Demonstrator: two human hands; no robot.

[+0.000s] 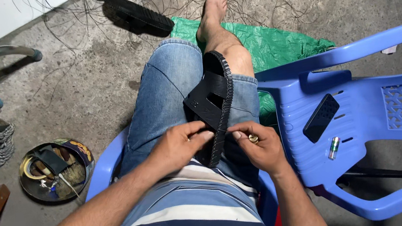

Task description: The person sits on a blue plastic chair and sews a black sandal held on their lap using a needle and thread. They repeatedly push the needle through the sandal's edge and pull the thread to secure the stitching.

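Concrete floor, littered with loose threads, lay under one blue chair (364, 91) bearing one phone (320, 118) and one lighter (333, 148). One black sandal (214, 103) rested on the lap, long axis running away from the body. Left hand (177, 147) pinched its near edge, fingers together; right hand (260, 146), equally near, closed on a small brass piece (253, 139).

Right blocked: blue plastic chair (366, 107) close, black phone (320, 118) on seat. Left: round open tin (56, 171), bare concrete floor (89, 91) beyond.
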